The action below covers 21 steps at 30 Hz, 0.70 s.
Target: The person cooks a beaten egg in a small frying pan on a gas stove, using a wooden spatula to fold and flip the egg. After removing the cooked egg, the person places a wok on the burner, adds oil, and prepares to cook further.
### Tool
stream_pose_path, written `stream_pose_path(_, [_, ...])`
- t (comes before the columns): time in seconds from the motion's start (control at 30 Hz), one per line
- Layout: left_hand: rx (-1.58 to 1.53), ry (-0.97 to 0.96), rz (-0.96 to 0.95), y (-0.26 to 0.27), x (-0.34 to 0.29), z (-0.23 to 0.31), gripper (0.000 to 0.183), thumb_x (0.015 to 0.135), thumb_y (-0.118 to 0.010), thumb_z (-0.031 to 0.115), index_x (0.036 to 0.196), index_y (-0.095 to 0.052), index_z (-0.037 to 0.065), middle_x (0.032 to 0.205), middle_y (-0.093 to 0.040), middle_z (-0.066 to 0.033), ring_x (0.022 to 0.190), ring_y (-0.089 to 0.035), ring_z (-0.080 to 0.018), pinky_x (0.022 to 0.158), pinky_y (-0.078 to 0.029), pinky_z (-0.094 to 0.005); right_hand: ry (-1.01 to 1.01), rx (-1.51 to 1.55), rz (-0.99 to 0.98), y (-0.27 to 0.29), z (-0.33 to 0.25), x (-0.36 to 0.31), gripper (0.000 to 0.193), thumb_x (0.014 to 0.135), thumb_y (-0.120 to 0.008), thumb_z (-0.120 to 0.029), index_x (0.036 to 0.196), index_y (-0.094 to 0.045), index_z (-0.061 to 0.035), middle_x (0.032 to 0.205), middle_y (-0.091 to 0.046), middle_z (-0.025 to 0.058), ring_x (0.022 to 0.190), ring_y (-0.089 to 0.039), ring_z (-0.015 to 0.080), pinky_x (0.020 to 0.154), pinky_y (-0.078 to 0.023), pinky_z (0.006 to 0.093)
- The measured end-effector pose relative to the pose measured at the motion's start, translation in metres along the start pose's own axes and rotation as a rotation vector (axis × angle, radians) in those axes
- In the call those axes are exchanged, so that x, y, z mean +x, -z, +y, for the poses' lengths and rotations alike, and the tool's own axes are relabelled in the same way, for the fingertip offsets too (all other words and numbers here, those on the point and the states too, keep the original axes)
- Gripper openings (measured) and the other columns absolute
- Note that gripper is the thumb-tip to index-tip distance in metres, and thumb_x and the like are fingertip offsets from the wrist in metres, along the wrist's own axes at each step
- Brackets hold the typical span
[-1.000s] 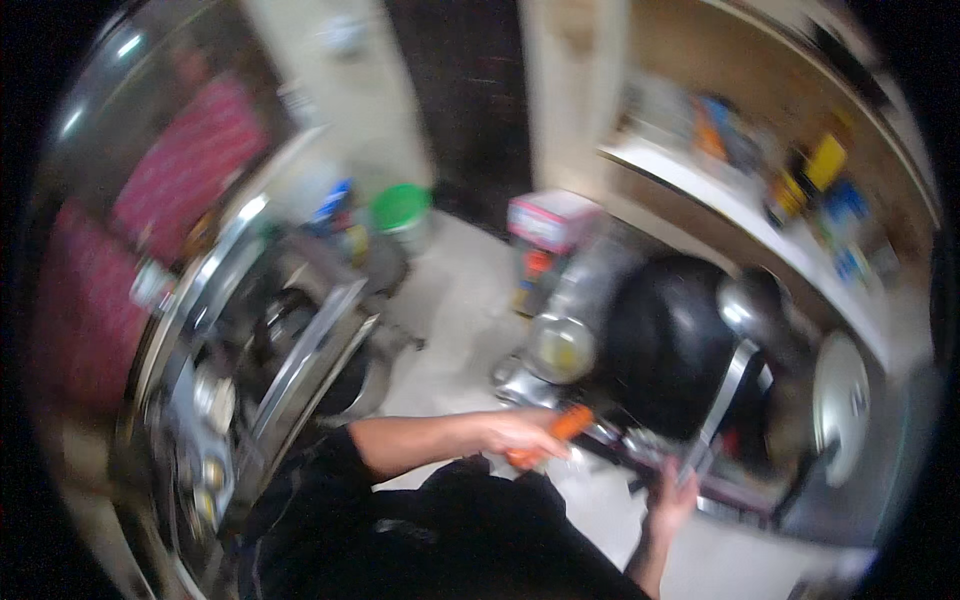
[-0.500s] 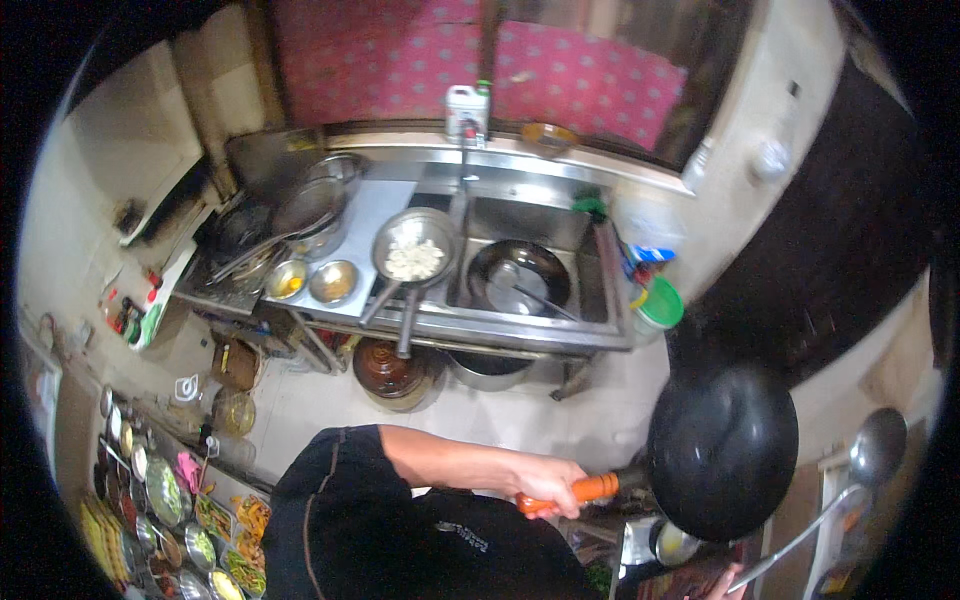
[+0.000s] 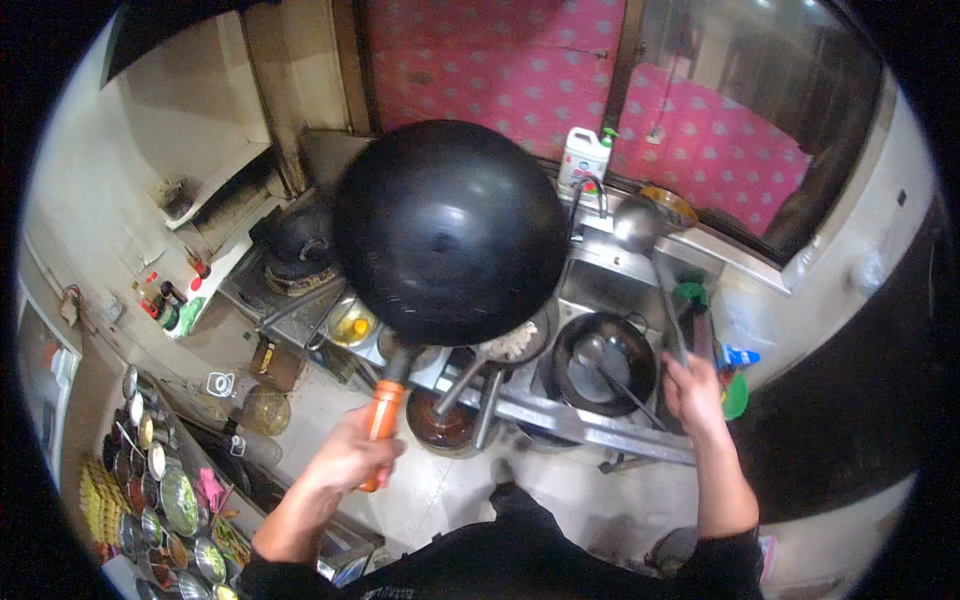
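Observation:
My left hand [image 3: 352, 452] is closed around the orange handle [image 3: 384, 410] of a big black wok. The round wok [image 3: 450, 235] is held up in the air, and no food shows on its visible black face. Its body hides part of the counter and the sink area behind. On the right, my right hand [image 3: 692, 390] grips the long handle of a metal ladle [image 3: 638, 222], its bowl pointing away from me. Below and between them, a second dark wok [image 3: 605, 365] sits in the sink with a ladle in it. A strainer with white pieces [image 3: 515, 342] is partly covered.
Beyond the sink stand a faucet [image 3: 592, 190] and a white pump bottle [image 3: 585, 155]. Bowls, one with yellow content [image 3: 352, 322], are on the counter. A burner [image 3: 300, 245] is at left. Several ingredient bowls [image 3: 180, 500] fill the lower left. A brown lidded pot [image 3: 440, 420] is under the counter.
The wok has swung from the far right to the left of centre, raised over the counter. The ladle has come up from the lower right to the sink's right side. My view has turned.

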<state>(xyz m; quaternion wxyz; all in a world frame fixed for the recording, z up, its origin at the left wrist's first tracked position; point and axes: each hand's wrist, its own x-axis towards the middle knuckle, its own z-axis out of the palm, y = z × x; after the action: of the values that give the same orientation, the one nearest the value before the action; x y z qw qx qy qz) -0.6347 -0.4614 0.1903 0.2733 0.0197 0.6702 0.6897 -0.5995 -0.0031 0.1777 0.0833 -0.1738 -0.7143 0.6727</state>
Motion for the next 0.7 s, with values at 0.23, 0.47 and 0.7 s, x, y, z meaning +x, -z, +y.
stream_pose_path(0.23, [-0.180,-0.041,0.577,0.024,0.028,0.048,0.022,0.075,-0.057,-0.005,0.092,-0.045,0.002,0.056,-0.046,-0.0041,0.035,-0.045,-0.0147,0.033,-0.042,-0.0298,0.128,-0.107,-0.346,-0.174,0.006,0.342,0.014,0.090,-0.059,-0.014,0.090,-0.059,0.0003,0.059,-0.052,0.0033,0.045,-0.048,0.0127,0.039,-0.034,0.0298])
stream_pose_path(0.47, [-0.342,-0.049,0.858,0.027,0.061,0.075,0.022,0.073,-0.050,-0.004,0.094,-0.045,0.000,0.054,-0.044,-0.0051,0.035,-0.043,-0.0151,0.031,-0.041,-0.0292,0.146,-0.829,-0.529,-0.344,0.008,0.529,0.029,0.081,-0.055,-0.018,0.094,-0.069,0.0043,0.105,-0.064,0.0298,0.101,-0.064,0.0376,0.085,-0.051,0.0455])
stream_pose_path(0.7, [-0.411,0.029,0.968,0.032,0.088,0.085,0.024,0.073,-0.052,-0.004,0.095,-0.046,-0.001,0.054,-0.044,-0.0056,0.035,-0.044,-0.0159,0.032,-0.040,-0.0300,0.623,-1.207,-0.598,-0.413,0.036,0.590,0.025,0.081,-0.058,-0.015,0.096,-0.072,-0.0002,0.109,-0.064,0.0280,0.108,-0.062,0.0372,0.091,-0.051,0.0426])
